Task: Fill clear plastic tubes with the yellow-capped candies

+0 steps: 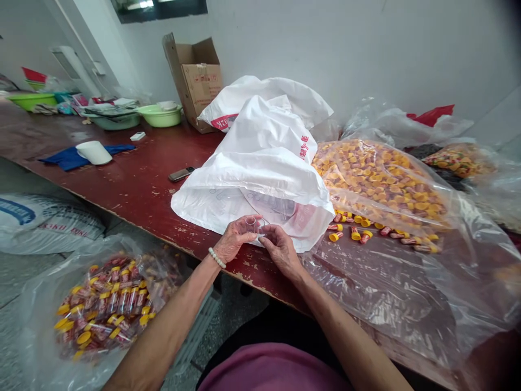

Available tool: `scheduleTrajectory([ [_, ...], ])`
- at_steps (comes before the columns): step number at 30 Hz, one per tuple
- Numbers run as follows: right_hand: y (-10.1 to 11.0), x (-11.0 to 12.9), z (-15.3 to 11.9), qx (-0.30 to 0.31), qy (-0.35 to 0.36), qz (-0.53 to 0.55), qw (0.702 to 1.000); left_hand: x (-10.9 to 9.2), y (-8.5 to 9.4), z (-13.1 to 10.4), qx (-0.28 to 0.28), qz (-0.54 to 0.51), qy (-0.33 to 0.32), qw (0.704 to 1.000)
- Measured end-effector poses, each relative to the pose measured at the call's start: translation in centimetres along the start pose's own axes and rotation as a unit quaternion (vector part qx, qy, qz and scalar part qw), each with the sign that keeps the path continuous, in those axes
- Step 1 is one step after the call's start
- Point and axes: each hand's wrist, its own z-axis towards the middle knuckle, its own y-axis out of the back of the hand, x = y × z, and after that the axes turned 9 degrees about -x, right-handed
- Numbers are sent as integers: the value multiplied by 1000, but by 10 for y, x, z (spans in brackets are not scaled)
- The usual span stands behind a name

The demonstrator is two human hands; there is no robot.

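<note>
My left hand (235, 237), with a beaded bracelet at its wrist, is closed on a small clear plastic piece (251, 221). Close beside it, my right hand (280, 247) pinches at the same clear plastic, and a small pale spot shows between the fingertips. Both hands are in front of the open mouth of a white woven sack (260, 168) lying on the red table (142, 190). Just right of the sack, several small tubes with yellow caps (355, 233) lie loose. Behind them is a large clear bag of yellow-capped tubes (378, 174).
At the lower left, a clear bag of capped tubes (109, 304) sits below the table edge. A phone (181, 174), a white roll (94, 152) on blue cloth, green basins (160, 115) and an open carton (201, 89) stand farther back. Clear sheeting (386, 293) covers the right side.
</note>
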Motion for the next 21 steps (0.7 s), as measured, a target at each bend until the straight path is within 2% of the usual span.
scheduleTrajectory([
  [2, -5, 3, -4, -3, 4, 0, 1000, 0, -1, -5, 1, -15, 13, 1000],
  [5, -5, 6, -7, 4, 22, -34, 999, 1, -1, -8, 6, 15, -3, 1000],
  [7, -2, 9, -6, 8, 70, -113, 991, 2, -2, -10, 4, 41, -10, 999],
  [10, 6, 15, 4, 51, 170, -250, 952, 6, -3, -11, -33, 26, -2, 999],
  [12, 11, 18, 19, 69, 200, -321, 923, 9, -3, -10, -85, -34, 11, 996],
  [15, 19, 17, 51, 14, 183, -405, 896, 10, 2, -7, -133, -142, 73, 978],
  [18, 23, 8, 83, -37, 146, -444, 883, 9, 12, -3, -119, -258, 162, 945],
  [21, 26, -3, 100, -30, 138, -453, 880, 8, 20, -2, -100, -356, 191, 909],
])
